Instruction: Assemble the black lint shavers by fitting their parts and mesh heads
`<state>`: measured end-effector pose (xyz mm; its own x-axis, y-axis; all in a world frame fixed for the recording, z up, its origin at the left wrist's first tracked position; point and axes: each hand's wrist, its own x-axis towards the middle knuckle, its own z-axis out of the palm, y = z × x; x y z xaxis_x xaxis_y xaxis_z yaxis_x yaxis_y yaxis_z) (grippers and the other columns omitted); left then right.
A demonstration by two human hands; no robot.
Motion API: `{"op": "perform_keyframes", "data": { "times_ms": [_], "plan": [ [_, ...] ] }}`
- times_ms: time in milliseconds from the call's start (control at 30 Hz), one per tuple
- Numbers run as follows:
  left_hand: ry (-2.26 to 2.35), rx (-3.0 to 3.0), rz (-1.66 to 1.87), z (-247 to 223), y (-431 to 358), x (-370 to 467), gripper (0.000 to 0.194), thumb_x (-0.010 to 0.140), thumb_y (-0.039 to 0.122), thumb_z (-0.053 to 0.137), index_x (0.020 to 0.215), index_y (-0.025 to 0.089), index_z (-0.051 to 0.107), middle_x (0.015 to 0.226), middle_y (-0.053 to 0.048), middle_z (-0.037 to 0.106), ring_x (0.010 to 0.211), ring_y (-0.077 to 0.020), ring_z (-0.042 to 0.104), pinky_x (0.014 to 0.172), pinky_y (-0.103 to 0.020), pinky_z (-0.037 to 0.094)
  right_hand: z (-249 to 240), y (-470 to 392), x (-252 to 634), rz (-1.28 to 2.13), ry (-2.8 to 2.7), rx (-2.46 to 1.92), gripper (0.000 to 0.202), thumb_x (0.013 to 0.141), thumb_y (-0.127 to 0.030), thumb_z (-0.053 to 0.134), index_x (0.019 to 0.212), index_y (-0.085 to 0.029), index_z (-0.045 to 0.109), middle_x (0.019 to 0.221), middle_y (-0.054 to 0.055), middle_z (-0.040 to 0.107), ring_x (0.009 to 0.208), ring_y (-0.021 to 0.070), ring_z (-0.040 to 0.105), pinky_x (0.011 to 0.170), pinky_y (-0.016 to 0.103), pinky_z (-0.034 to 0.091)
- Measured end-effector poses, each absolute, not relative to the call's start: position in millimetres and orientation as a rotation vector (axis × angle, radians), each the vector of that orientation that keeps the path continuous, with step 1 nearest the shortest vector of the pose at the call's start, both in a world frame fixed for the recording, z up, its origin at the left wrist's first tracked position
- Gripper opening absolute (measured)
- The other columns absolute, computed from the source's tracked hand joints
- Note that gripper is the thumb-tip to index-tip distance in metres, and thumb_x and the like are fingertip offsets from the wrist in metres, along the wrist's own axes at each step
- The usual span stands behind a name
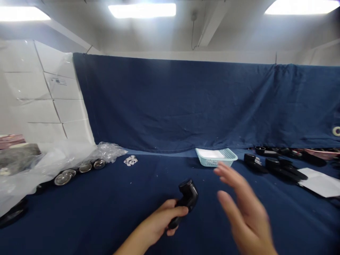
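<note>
My left hand (162, 219) is wrapped round the handle of a glossy black device with a bent, round-ended head (189, 193). Its head points up and away from me over the navy cloth; its exact kind is unclear. To the right of it, my right hand (244, 209) is raised with thumb and fingers apart, holding nothing and slightly blurred. Beyond that hand lies a light blue plastic basket (216, 163) with something white inside. A small black-and-white crumpled piece (130, 160) rests on the cloth farther left.
Black devices with round silvery faces (85, 167) line the left side, partly under clear plastic wrap (108, 150). White boxes (63, 85) are stacked behind them. On the right are several black parts (281, 168) and a white sheet (322, 182). A navy curtain (170, 102) hangs behind.
</note>
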<state>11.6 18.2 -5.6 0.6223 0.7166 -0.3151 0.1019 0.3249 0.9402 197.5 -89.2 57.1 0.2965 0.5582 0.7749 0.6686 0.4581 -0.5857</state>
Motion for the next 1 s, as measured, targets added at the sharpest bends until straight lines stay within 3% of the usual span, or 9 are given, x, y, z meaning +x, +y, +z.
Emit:
{"op": "perform_keyframes", "data": {
  "times_ms": [133,267,433,567,667,767,1000],
  "plan": [
    [0.822,1.223,0.475,-4.1,18.2,13.1,0.044,0.072,0.047,0.068,0.100,0.016,0.054,0.064,0.007,0.043,0.041,-0.0043,0.036,0.035,-0.017,0.021,12.0,-44.7,199.5,0.339,-1.588,-1.374,0.055,0.087,-0.034,0.055,0.139,-0.024,0.043,0.144,0.010,0.046,0.131,0.0275,0.043,0.108,0.051,0.036],
    [0.925,1.166,0.522,-5.1,18.7,15.0,0.046,0.072,0.052,0.066,0.098,0.018,0.051,0.065,0.007,0.045,0.040,-0.0043,0.037,0.034,-0.017,0.023,-20.7,-28.9,194.1,0.716,-1.584,-1.287,0.056,0.092,-0.037,0.048,0.145,-0.025,0.033,0.128,0.008,0.062,0.113,0.0232,0.061,0.099,0.044,0.046],
    [0.928,1.265,0.468,-3.7,18.6,17.7,0.045,0.077,0.050,0.062,0.108,0.018,0.052,0.055,0.009,0.039,0.039,-0.0068,0.036,0.032,-0.016,0.030,-34.1,-31.8,186.0,0.666,-1.422,-1.233,0.057,0.090,-0.036,0.052,0.144,-0.026,0.036,0.113,0.007,0.070,0.103,0.0248,0.067,0.089,0.040,0.053],
    [0.908,1.304,0.440,-0.4,18.7,19.0,0.050,0.078,0.050,0.063,0.114,0.018,0.051,0.053,0.010,0.040,0.038,-0.0077,0.039,0.033,-0.017,0.036,-31.5,-35.3,187.0,0.805,-1.426,-1.164,0.056,0.093,-0.034,0.047,0.146,-0.026,0.030,0.120,0.007,0.067,0.109,0.0218,0.064,0.096,0.039,0.048],
    [0.891,1.308,0.436,0.6,18.3,18.9,0.049,0.079,0.048,0.062,0.116,0.018,0.050,0.054,0.009,0.042,0.038,-0.0078,0.041,0.034,-0.017,0.039,-25.1,-36.6,189.6,0.828,-1.424,-1.186,0.055,0.093,-0.034,0.048,0.144,-0.023,0.033,0.107,0.006,0.071,0.094,0.0206,0.067,0.086,0.035,0.052],
    [0.873,1.306,0.453,0.4,18.0,18.6,0.050,0.080,0.048,0.063,0.118,0.018,0.049,0.056,0.008,0.043,0.040,-0.0081,0.042,0.034,-0.017,0.040,-21.3,-36.6,192.2,0.742,-1.432,-1.265,0.051,0.089,-0.035,0.053,0.137,-0.019,0.042,0.088,0.004,0.071,0.077,0.0200,0.067,0.071,0.032,0.052],
    [0.848,1.290,0.476,-4.3,19.9,18.8,0.046,0.079,0.048,0.064,0.111,0.017,0.053,0.057,0.008,0.042,0.040,-0.0072,0.042,0.033,-0.016,0.041,-20.4,-37.7,186.4,0.570,-1.436,-1.256,0.026,0.088,-0.032,0.056,0.111,-0.021,0.052,0.077,0.000,0.065,0.068,0.0160,0.061,0.064,0.026,0.048]
  ]
}}
